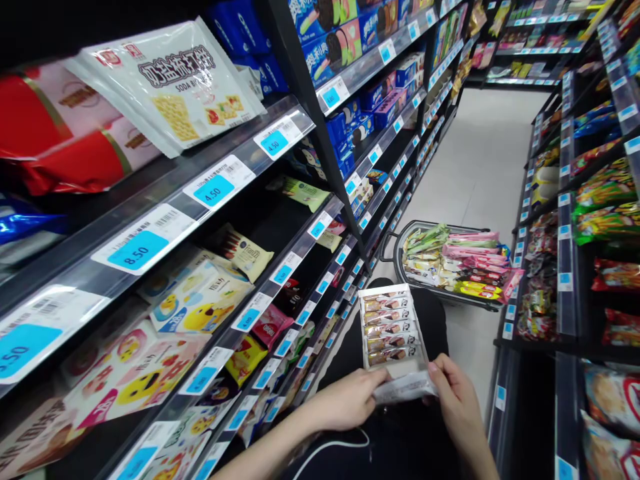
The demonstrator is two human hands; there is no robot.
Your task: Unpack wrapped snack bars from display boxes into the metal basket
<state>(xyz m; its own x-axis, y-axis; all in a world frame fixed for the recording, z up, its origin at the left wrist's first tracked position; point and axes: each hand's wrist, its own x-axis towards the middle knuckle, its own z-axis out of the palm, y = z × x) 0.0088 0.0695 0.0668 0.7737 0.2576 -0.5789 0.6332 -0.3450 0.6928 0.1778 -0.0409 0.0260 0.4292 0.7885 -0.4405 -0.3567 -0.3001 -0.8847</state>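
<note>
An open white snack box (421,341) lies over my dark-clothed lap, its long side pointing away from me. Several individually wrapped snack bars (387,318) sit in a stack inside it, and the near end of the box holds none. At that near end, my left hand (353,399) has its fingers closed on the left part of the edge and flap. On the right, my right hand (453,387) pinches the near corner, thumb on top. A crinkled, greyish-white flap (404,389) spans between both hands; its exact makeup is unclear.
A black-rimmed basket (399,257) holding several wrapped snacks stands on the pale floor (465,160) beyond my knees. Shelves with price tags (215,190) rise close on the left, bearing a soda biscuit bag (173,87). More snack racks (565,233) line the right.
</note>
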